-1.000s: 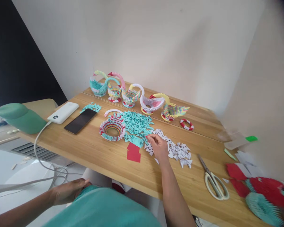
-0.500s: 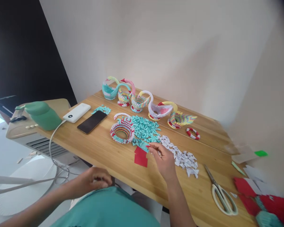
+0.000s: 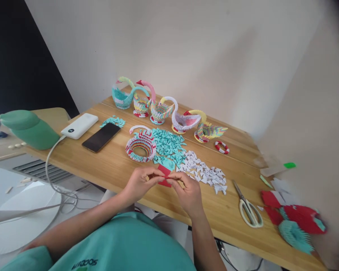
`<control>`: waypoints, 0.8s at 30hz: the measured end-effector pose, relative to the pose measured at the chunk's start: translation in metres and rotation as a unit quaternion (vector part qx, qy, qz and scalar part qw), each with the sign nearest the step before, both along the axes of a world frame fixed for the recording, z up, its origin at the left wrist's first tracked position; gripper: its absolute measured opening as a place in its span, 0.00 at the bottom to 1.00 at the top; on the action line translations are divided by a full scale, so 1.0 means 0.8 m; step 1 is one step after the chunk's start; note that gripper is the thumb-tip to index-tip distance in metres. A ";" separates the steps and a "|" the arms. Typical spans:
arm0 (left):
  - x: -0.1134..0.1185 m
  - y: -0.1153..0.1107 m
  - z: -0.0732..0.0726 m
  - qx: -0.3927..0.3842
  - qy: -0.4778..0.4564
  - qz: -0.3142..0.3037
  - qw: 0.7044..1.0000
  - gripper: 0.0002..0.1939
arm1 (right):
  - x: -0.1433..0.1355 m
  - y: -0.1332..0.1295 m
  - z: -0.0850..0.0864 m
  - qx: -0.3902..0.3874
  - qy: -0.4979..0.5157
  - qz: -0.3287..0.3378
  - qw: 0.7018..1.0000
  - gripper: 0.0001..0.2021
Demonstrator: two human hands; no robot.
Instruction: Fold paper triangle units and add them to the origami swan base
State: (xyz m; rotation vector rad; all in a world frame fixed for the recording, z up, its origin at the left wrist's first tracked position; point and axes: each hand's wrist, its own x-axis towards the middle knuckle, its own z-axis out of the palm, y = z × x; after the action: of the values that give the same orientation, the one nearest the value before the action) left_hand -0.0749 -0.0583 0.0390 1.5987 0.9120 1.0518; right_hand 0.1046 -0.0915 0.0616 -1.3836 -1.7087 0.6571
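Close to the table's front edge, my left hand [image 3: 138, 183] and my right hand [image 3: 188, 191] meet fingertip to fingertip. Both pinch a small piece of red paper [image 3: 167, 177] between thumbs and forefingers; its folds are mostly hidden. Flat red paper [image 3: 164, 169] lies just behind and under the fingers. Beyond the hands stands a round paper swan basket [image 3: 141, 147] in red, white and teal, with a pale neck. Beside it spreads a heap of folded teal paper triangles [image 3: 169, 145]. White folded triangles [image 3: 205, 171] lie to the right of that heap.
Several finished paper swans [image 3: 161, 111] line the back, near a red-and-white paper ring [image 3: 222, 147]. Scissors [image 3: 248, 209] and red paper scraps [image 3: 302, 216] lie right. A phone [image 3: 101, 137], a white power bank [image 3: 79, 126] with cable and a green bottle [image 3: 31, 130] are left.
My left hand has risen from my lap to join the right at the red paper. My right hand has shifted slightly left and down. The camera view has also shifted.
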 end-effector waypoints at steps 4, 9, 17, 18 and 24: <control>-0.006 -0.005 -0.010 -0.007 0.021 0.002 1.000 0.10 | -0.003 0.002 -0.017 -0.037 0.013 0.036 0.999 0.06; -0.018 -0.016 -0.036 -0.074 0.017 -0.001 0.997 0.12 | -0.011 0.005 -0.036 -0.110 0.037 0.091 0.989 0.08; -0.033 -0.018 -0.049 -0.035 0.042 0.047 0.997 0.11 | -0.024 0.019 -0.060 -0.228 0.187 0.108 0.950 0.12; -0.034 -0.017 -0.047 -0.020 0.045 0.048 0.998 0.11 | -0.026 0.022 -0.062 -0.234 0.206 0.105 0.944 0.12; -0.039 -0.012 -0.044 -0.114 -0.071 0.021 0.991 0.17 | -0.042 0.030 -0.061 -0.278 0.320 0.092 0.901 0.13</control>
State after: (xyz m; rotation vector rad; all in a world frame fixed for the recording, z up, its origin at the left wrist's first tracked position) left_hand -0.1065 -0.0679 0.0040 1.3045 0.9367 1.0356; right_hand 0.0713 -0.0675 0.0129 -1.1668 -1.1530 1.6064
